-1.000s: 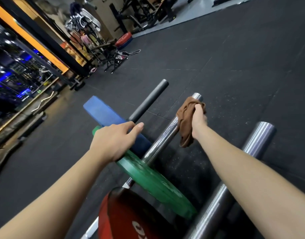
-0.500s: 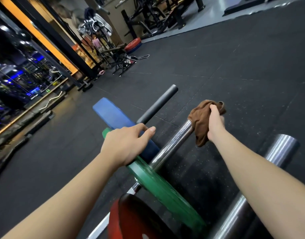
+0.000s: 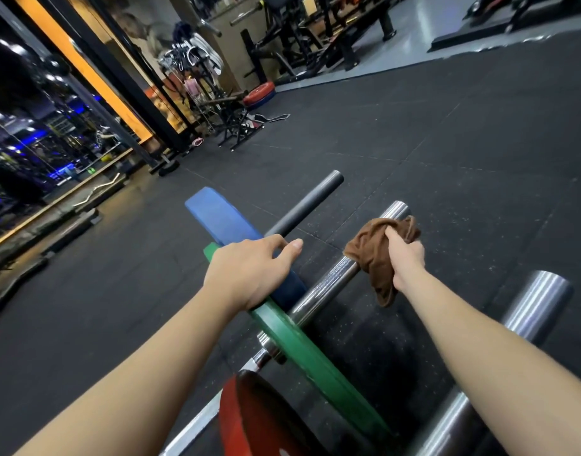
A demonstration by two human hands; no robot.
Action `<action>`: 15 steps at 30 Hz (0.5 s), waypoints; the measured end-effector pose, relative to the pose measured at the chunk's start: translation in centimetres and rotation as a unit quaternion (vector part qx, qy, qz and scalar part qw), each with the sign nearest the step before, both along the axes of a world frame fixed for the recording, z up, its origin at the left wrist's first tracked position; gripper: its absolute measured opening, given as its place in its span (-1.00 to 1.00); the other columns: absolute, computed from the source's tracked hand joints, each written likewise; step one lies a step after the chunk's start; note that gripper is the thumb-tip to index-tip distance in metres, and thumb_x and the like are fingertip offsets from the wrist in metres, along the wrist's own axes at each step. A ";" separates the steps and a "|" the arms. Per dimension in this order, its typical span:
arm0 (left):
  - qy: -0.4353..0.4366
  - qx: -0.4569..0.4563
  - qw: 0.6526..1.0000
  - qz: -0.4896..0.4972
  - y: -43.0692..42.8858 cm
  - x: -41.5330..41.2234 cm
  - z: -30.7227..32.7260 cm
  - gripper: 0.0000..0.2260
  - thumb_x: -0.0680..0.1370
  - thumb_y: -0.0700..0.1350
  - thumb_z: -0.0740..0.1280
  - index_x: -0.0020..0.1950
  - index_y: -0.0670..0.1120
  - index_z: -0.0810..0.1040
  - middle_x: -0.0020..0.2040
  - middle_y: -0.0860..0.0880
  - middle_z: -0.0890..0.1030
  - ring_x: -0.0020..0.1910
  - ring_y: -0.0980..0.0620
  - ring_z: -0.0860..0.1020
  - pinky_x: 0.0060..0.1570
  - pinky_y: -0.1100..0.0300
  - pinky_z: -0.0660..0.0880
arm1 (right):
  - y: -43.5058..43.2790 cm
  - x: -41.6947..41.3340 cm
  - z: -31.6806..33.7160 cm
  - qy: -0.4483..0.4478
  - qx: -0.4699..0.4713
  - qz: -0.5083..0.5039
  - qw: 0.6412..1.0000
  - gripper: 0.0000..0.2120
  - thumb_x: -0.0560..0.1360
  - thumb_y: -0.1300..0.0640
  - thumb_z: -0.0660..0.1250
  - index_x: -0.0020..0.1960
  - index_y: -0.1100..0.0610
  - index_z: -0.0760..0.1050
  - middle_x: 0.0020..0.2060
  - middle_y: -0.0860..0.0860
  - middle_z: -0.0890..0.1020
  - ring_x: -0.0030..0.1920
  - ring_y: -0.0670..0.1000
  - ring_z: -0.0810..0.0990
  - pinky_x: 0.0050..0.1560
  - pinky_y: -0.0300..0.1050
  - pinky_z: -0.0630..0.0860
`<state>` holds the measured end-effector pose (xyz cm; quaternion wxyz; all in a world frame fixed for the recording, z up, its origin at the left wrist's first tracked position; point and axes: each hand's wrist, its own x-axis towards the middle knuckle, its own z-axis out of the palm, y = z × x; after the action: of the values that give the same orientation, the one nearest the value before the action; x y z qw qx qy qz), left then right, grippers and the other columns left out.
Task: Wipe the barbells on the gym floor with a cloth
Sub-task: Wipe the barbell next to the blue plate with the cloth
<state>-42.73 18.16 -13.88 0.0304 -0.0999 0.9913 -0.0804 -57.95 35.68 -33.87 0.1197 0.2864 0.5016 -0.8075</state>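
From my remote seat, the black rubber gym floor [image 3: 447,153] fills the view beyond both hands, with racks and benches far ahead of them. Three barbells lie side by side on it, their ends pointing away from me.

Below my left hand [image 3: 249,271], nearest the camera, stands the red plate [image 3: 249,422]. The green plate [image 3: 315,357] stands upright on edge just beyond it, and the blue plate [image 3: 216,215] is directly behind that, the two touching under my palm.

To the right of my right hand [image 3: 405,258] runs the thick near chrome sleeve [image 3: 529,307], apart from the hand. Between my two hands lies the middle chrome sleeve [image 3: 328,284], coming out of the green plate. Ahead of my left thumb, the black sleeve [image 3: 302,209] sticks out past the blue plate.

My left hand grips the top rim of the green plate where it meets the blue one. The fingers bend over the far side out of sight, and the thumb lies straight across the blue plate.

My right hand is closed around the brown cloth [image 3: 374,255], wrapped over the middle chrome sleeve near its far end. The cloth bunches above my knuckles and a loose flap hangs below my wrist.
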 end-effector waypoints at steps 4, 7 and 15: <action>0.002 0.002 1.000 -0.003 -0.3 -0.1 -0.1 -0.43 0.50 0.50 -0.23 0.02 0.23 0.44 -0.09 0.13 0.71 -0.01 -0.04 0.63 0.12 0.00 0.52 | 1.2 -2.8 -0.8 0.031 -0.081 -0.068 0.994 -0.17 0.29 -0.24 0.51 0.48 -0.06 0.35 0.31 0.01 0.59 0.14 0.12 0.65 0.28 0.19 0.55; 0.002 0.008 1.000 -0.001 -0.3 -0.2 -0.1 -0.43 0.52 0.49 -0.21 0.08 0.25 0.46 -0.10 0.13 0.70 -0.01 -0.03 0.63 0.12 0.00 0.52 | 1.1 -4.5 -2.8 0.036 -0.071 -0.064 0.995 -0.03 0.06 -0.39 0.51 0.41 -0.11 0.42 0.21 -0.02 0.65 0.08 0.11 0.68 0.25 0.19 0.57; 0.003 0.013 1.000 0.000 -0.2 -0.1 0.0 -0.42 0.51 0.49 -0.20 0.09 0.25 0.48 -0.10 0.14 0.70 -0.02 -0.01 0.63 0.11 0.01 0.52 | -1.2 0.9 -1.4 -0.006 0.012 0.120 0.993 -0.06 0.07 -0.28 0.67 0.29 0.18 0.51 0.12 0.08 0.68 0.03 0.17 0.67 0.19 0.18 0.60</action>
<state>-42.86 17.98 -13.92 0.0291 -0.0997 0.9923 -0.0673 -57.06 34.44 -35.23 0.2154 0.2305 0.5414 -0.7793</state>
